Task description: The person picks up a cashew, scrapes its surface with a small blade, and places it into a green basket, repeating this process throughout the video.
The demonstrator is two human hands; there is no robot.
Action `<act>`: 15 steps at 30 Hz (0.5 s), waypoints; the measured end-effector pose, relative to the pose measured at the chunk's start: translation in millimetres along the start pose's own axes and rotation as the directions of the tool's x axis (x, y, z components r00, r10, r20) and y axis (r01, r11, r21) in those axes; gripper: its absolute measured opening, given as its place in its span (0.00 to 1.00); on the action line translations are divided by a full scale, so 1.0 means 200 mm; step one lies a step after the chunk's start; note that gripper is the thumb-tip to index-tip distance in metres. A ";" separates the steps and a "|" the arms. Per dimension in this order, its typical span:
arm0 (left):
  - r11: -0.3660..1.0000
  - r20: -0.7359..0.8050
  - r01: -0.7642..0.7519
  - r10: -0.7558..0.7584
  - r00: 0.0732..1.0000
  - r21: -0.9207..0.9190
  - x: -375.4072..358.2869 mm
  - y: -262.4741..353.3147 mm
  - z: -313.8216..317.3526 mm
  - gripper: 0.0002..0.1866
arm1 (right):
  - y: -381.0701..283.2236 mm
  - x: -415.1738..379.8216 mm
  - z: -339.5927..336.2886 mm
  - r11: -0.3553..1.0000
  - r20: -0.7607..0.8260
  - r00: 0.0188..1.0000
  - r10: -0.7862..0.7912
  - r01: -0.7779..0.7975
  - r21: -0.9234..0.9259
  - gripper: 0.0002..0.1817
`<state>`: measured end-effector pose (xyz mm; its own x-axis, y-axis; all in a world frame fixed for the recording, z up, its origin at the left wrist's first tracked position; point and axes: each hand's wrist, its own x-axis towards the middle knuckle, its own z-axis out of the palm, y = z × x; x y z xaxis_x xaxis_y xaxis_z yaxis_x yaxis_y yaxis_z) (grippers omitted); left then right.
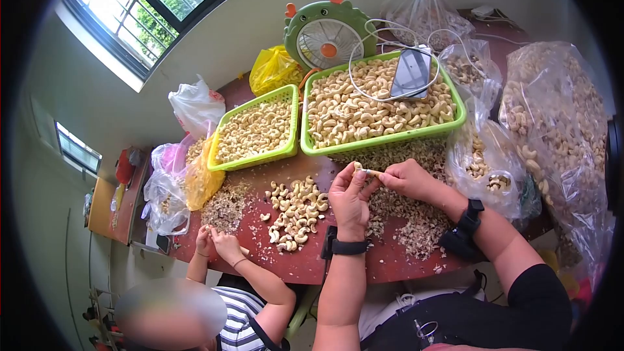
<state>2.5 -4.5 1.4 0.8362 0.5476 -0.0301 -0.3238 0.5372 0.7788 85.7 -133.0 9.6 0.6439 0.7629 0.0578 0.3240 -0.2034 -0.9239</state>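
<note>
My left hand [351, 203] is raised over the front of the table, its thumb and fingers pinching a single cashew nut [358, 166]. Closed around a small, slim tool [372, 172], my right hand [411, 181] brings the tool's tip up to the nut; its exact kind is too small to make out. A loose pile of pale cashews [296, 211] lies on the red table to the left of my left hand. Beneath and beside my hands spreads a heap of brown skin flakes [416, 227].
Two green baskets [461, 117] of cashews stand behind, a phone [411, 73] and white cable on the larger. A dinosaur-shaped fan [329, 32] is at the back. Clear bags of nuts [552, 117] crowd the right. At left, another person's hands [221, 244] work near more flakes.
</note>
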 end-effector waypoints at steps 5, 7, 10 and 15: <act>0.999 -0.014 0.008 -0.008 1.000 -0.032 0.00 -0.01 -0.01 0.09 | -0.01 0.00 -0.01 0.999 -0.009 1.000 0.002 -0.002 -0.050 0.19; 0.999 -0.021 0.013 -0.014 1.000 -0.049 -0.01 -0.02 0.00 0.08 | 0.00 0.00 -0.01 0.999 -0.060 0.998 -0.030 0.027 -0.041 0.18; 0.995 0.008 0.038 -0.038 0.999 -0.096 -0.02 -0.03 0.02 0.07 | 0.00 0.00 -0.01 0.996 -0.082 0.996 -0.032 0.025 -0.083 0.18; 0.934 -0.134 -0.304 0.331 0.934 0.187 -0.06 0.06 0.07 0.06 | -0.02 0.00 -0.02 0.994 -0.060 0.998 -0.012 0.005 -0.108 0.19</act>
<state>-5.1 -13.6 19.5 0.6148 0.7751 0.1458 -0.4736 0.2151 0.8541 87.4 -134.3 14.3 0.6805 0.7270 0.0915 0.4004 -0.2644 -0.8774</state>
